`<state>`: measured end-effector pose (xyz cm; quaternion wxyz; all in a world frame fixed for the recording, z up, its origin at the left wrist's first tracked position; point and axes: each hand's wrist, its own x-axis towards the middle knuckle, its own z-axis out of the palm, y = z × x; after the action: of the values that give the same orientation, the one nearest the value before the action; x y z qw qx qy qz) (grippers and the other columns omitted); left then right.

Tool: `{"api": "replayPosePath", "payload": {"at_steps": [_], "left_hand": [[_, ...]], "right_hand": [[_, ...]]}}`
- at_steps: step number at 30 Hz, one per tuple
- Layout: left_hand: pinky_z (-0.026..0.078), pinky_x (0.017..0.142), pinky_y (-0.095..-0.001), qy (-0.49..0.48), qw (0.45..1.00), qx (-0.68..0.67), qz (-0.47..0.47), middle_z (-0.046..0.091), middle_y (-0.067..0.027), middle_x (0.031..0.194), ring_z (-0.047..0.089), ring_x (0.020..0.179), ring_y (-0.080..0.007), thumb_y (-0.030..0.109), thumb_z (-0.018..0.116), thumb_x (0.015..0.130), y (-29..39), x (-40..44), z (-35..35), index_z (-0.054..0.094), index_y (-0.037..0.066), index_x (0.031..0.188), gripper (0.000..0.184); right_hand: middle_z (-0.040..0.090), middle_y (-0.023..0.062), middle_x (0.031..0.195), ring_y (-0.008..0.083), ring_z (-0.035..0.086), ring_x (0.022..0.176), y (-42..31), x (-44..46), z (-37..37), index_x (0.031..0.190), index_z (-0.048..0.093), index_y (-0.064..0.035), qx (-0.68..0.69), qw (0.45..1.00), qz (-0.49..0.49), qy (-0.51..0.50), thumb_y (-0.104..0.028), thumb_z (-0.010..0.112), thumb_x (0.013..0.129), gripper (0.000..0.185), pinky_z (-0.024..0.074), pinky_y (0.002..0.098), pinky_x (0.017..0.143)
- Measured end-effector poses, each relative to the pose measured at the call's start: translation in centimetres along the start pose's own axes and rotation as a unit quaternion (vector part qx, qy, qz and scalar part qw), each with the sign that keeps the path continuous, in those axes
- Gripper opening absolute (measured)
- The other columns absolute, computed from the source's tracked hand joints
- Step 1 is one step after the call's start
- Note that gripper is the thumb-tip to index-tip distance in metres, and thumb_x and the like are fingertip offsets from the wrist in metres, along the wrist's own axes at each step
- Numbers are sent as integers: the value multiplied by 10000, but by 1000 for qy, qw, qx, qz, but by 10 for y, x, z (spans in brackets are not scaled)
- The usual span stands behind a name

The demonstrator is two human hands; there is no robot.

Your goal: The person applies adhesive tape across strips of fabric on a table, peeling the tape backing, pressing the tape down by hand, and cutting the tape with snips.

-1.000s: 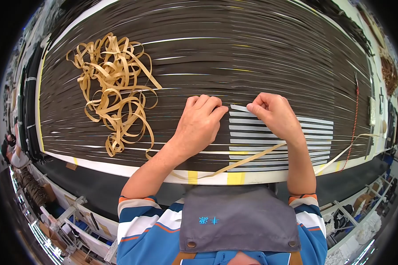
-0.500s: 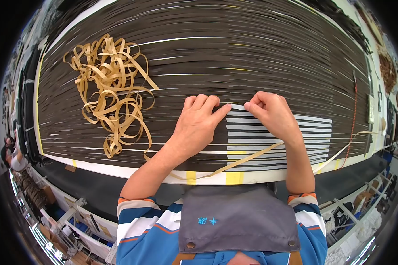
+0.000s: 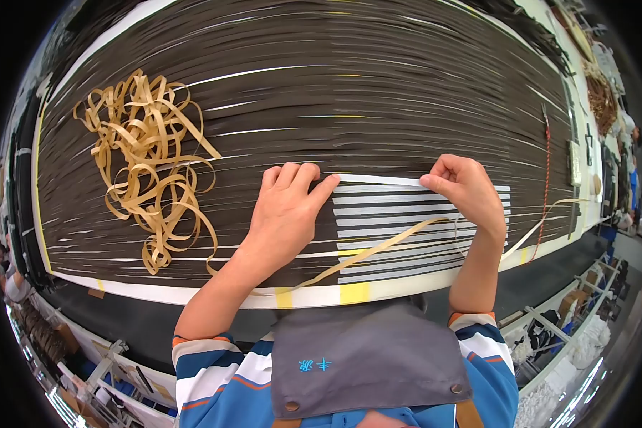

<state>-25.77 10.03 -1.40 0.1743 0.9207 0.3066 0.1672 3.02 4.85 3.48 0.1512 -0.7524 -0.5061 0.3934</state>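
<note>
a: the pale strip (image 3: 379, 180) — narrow, drawn nearly straight, its right end slightly lower!
b: and where is it?
a: along the dark bands (image 3: 406, 121) — just beyond those pale rows (image 3: 367, 211), all running roughly the same way!

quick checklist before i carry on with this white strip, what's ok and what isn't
1. Left end steadied: ok, the left hand has its thumb at that end of the white strip.
2. Right grip: ok, the right hand pinches the strip between thumb and finger.
3. Strip straight between the hands: ok, no twist or fold shows.
4. Strip stuck down: cannot tell from this view.
5. Pale strips nearer you uncovered: not ok, a tan tape runs slantwise over them.
6. Tan tangle off the strip: ok, it lies well left of it.
</note>
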Motion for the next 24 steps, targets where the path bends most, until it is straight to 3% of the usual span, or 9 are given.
{"api": "replayPosePath", "payload": {"at_steps": [4,24], "left_hand": [[394,877,-397,-4,1000,1,-5,554,-84,1020,517,971,-255,-63,623,694,2,1,0,649,45,1147,467],[394,879,-395,-3,1000,3,-9,552,-78,1021,516,964,-253,-87,613,679,4,2,-3,652,58,1145,490]], "right_hand": [[472,-46,588,42,381,556,8,4,3,730,604,-18,17,1000,24,-8,-164,746,827,225,312,237,494],[511,-13,575,67,421,545,4,9,12,724,615,-9,1,998,54,31,-175,765,809,240,348,263,495]]}}
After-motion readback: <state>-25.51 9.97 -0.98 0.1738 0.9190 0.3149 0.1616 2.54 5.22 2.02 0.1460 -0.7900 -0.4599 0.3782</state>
